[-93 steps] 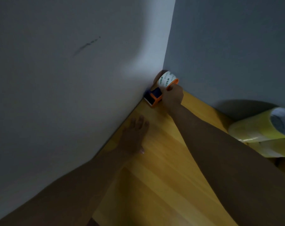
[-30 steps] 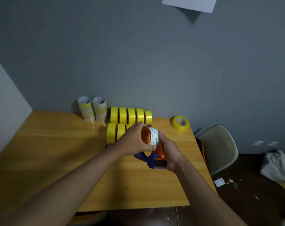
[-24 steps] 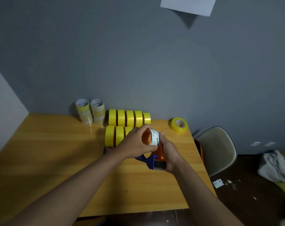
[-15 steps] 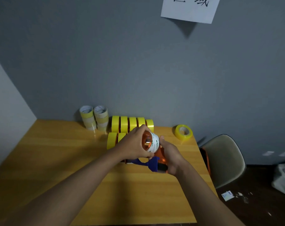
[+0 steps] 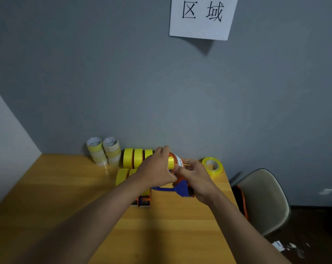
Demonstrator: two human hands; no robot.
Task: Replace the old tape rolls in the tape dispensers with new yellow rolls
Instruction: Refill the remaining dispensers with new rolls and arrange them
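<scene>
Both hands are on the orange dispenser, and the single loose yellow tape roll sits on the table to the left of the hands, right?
Not quite: in the head view the loose yellow tape roll lies right of the hands, near the table edge. Both hands, left and right, are on the orange dispenser.

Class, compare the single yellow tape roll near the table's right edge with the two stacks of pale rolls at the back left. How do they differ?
1. The single bright yellow tape roll sits alone and tilted; the pale, mostly used-up rolls are stacked flat in two columns.
2. The single roll looks glossy and thickly wound; the stacked ones look thin and whitish.
3. The single roll is near the right hand; the stacks are farther left.
Both rest on the wooden table by the grey wall.
</scene>
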